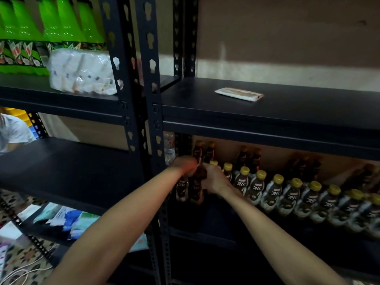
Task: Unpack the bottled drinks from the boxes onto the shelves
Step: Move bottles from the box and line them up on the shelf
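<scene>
Head view: left hand (185, 165) and right hand (213, 178) both have fingers clamped round the tops of two dark bottles (195, 189) (motion-blurred), at the left end of the lower shelf (205, 220), just beside a row of yellow-capped bottles (275, 192).

One head-worn wide-angle view. It looks forward and slightly down into a black shelf rack (267, 108), close up. Both forearms enter from the bottom edge. The left hand (185, 164) and right hand (213, 178) meet on bottles (196, 189) near frame centre.
</scene>
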Action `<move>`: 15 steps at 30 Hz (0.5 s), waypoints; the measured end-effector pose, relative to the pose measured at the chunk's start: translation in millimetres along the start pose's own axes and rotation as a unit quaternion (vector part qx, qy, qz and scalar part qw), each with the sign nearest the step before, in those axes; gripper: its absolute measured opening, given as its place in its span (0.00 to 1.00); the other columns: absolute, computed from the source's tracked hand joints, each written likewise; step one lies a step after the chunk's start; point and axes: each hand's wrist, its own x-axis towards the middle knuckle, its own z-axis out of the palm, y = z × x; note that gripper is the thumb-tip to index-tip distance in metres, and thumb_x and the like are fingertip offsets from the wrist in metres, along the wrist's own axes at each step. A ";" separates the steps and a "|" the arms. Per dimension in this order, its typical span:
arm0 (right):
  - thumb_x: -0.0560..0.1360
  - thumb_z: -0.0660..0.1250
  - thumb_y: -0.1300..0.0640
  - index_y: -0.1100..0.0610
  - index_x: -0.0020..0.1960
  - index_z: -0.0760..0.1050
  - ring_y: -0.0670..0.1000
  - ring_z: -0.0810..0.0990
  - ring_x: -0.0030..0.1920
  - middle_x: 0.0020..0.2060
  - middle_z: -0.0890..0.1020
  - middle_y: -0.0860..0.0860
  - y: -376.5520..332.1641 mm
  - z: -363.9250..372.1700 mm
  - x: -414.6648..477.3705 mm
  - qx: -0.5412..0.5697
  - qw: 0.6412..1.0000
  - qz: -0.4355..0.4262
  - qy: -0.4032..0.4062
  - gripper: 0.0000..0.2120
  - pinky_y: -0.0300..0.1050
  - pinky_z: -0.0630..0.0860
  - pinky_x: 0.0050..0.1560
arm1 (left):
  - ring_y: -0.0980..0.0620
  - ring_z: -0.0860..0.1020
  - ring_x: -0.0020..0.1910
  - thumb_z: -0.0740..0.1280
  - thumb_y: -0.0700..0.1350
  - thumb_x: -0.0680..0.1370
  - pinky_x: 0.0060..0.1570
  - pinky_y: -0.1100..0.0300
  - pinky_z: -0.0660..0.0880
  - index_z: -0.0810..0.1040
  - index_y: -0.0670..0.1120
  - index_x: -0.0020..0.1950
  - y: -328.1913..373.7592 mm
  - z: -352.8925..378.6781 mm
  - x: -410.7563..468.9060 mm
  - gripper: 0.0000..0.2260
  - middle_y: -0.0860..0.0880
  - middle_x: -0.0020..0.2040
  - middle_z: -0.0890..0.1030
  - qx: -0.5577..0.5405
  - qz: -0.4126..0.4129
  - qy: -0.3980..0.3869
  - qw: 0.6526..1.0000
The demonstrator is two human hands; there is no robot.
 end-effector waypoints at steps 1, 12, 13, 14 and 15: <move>0.74 0.72 0.61 0.53 0.64 0.79 0.47 0.82 0.54 0.54 0.84 0.50 3.9 0.0 -10.6 0.021 1.000 -0.013 0.005 0.18 0.36 0.75 0.53 | 0.41 0.80 0.58 0.65 0.32 0.78 0.48 0.55 0.76 0.77 0.36 0.62 -1.0 -1.8 -2.0 0.13 0.39 0.60 0.79 -0.003 -0.006 -0.015 1.000; 0.76 0.74 0.58 0.51 0.63 0.76 0.26 0.77 0.46 0.49 0.80 0.35 19.0 17.2 -60.1 0.121 0.992 -0.035 0.007 0.17 0.23 0.70 0.46 | 0.42 0.79 0.57 0.76 0.41 0.72 0.54 0.53 0.78 0.71 0.41 0.72 -3.6 13.1 0.1 0.30 0.41 0.64 0.78 0.124 0.068 -0.080 0.987; 0.76 0.75 0.57 0.51 0.63 0.76 0.26 0.77 0.46 0.49 0.80 0.36 20.5 18.7 -59.7 0.122 0.992 -0.036 0.012 0.17 0.24 0.70 0.46 | 0.41 0.78 0.60 0.77 0.41 0.72 0.55 0.54 0.77 0.67 0.39 0.75 -3.2 14.4 -0.8 0.34 0.40 0.65 0.77 0.123 0.070 -0.072 0.987; 0.76 0.75 0.57 0.50 0.63 0.76 0.27 0.77 0.47 0.49 0.80 0.35 20.4 19.4 -60.2 0.121 0.992 -0.038 0.016 0.17 0.24 0.70 0.47 | 0.41 0.78 0.61 0.77 0.41 0.72 0.55 0.54 0.76 0.64 0.38 0.76 -3.7 15.9 -1.6 0.36 0.39 0.67 0.76 0.117 0.074 -0.057 0.989; 0.76 0.75 0.57 0.48 0.62 0.75 0.27 0.77 0.47 0.49 0.80 0.35 19.9 19.6 -60.4 0.120 0.992 -0.039 0.019 0.17 0.24 0.70 0.47 | 0.41 0.77 0.63 0.77 0.41 0.72 0.56 0.54 0.76 0.62 0.38 0.77 -4.0 17.0 -1.8 0.38 0.39 0.68 0.74 0.119 0.080 -0.043 0.989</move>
